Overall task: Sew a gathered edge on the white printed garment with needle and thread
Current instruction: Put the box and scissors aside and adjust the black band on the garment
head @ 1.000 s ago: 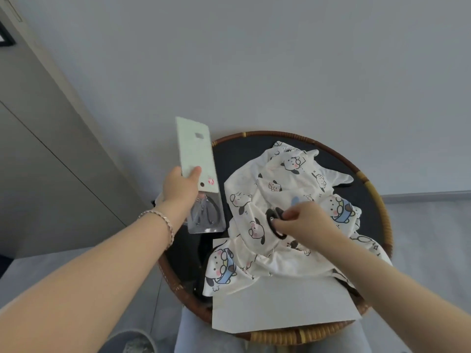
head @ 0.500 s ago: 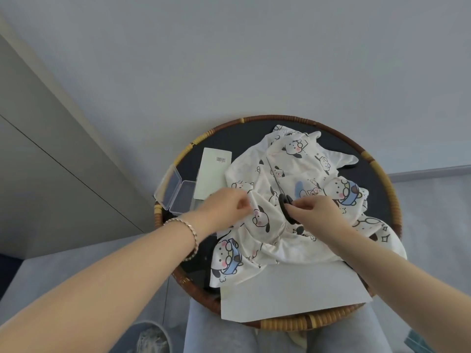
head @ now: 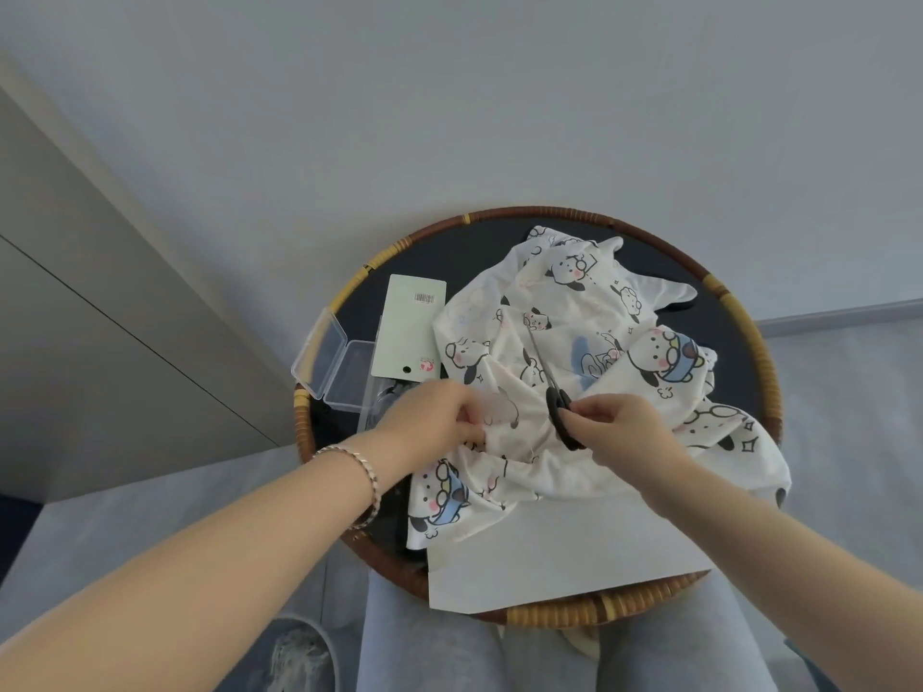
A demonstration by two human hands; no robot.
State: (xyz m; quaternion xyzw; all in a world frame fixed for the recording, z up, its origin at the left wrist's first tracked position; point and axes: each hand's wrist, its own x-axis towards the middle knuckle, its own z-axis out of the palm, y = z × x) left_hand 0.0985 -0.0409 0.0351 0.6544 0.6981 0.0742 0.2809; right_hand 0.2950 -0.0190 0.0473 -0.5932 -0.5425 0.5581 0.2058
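Bare arms, one bracelet, pale trousers

Both forearms are bare up to the left hand (head: 429,423) and the right hand (head: 622,434), reaching in from 8 and 4 o'clock. A slim bracelet (head: 368,473) of small silvery-pink links circles the left wrist, near 7 o'clock from the view's centre. At 6 o'clock, both thighs wear plain, light grey-blue trousers (head: 424,641).

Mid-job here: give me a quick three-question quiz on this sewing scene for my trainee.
1. True or false: the clear plastic box lies open.
2. The left hand pinches: A) paper sheet B) printed garment C) barcode card.
3. Which hand is at the scissors' handles?
Key: 1 true; 2 B; 3 the right hand.
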